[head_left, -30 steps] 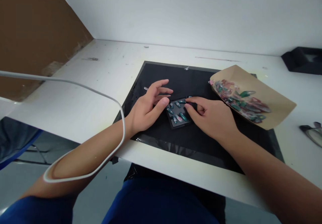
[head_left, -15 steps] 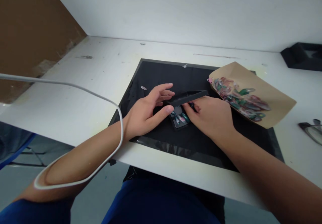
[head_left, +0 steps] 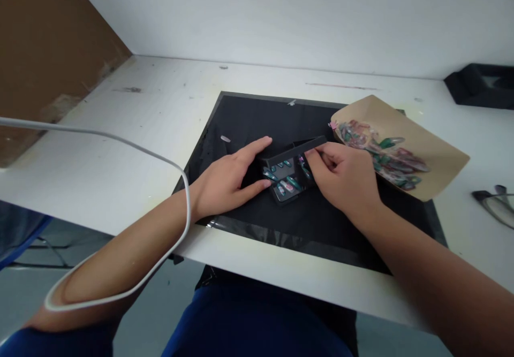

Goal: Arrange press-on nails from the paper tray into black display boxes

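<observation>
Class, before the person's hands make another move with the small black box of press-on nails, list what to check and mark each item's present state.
1. Left hand steadies the small black box: ok.
2. Right hand grips the black lid: ok.
3. Green and pink nails sit inside the box: ok.
4. Box rests on the black mat: ok.
5. Brown paper sheet of loose nails lies apart from the hands: ok.
6. Every slot filled: cannot tell.
</observation>
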Motion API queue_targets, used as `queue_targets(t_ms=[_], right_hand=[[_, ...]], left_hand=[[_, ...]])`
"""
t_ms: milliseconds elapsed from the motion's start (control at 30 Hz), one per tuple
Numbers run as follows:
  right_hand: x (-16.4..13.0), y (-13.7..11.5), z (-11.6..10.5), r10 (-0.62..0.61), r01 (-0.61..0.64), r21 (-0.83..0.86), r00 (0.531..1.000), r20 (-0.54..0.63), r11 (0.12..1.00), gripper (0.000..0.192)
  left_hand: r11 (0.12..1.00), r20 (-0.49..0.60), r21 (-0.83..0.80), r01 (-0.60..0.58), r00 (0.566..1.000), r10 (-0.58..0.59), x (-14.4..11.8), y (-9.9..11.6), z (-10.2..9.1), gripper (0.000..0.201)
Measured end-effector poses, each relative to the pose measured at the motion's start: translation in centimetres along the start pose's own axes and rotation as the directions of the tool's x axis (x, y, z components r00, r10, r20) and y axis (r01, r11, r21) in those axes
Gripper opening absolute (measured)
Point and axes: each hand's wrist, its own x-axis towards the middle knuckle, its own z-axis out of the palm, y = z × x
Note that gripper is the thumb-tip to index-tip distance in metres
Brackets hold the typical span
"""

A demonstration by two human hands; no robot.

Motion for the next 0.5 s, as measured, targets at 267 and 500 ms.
queue_targets(t_ms=[267,500], right_hand=[[-0.42,0.31,-0.17,0.033,-0.036,0.044,0.997,0.071,0.998,0.036],[-0.32,0.11,-0.27,0.088,-0.089,0.002,0.988,0.125,0.996,0.043]], left_hand=[[1.0,-0.106,0.01,0.023,0.994,-0.022,0.44,-0.47,0.3,0.059],[0.995,-0.235,-0.048,0.091,0.967,-0.099,0.61,-0.17,0.63,0.051]])
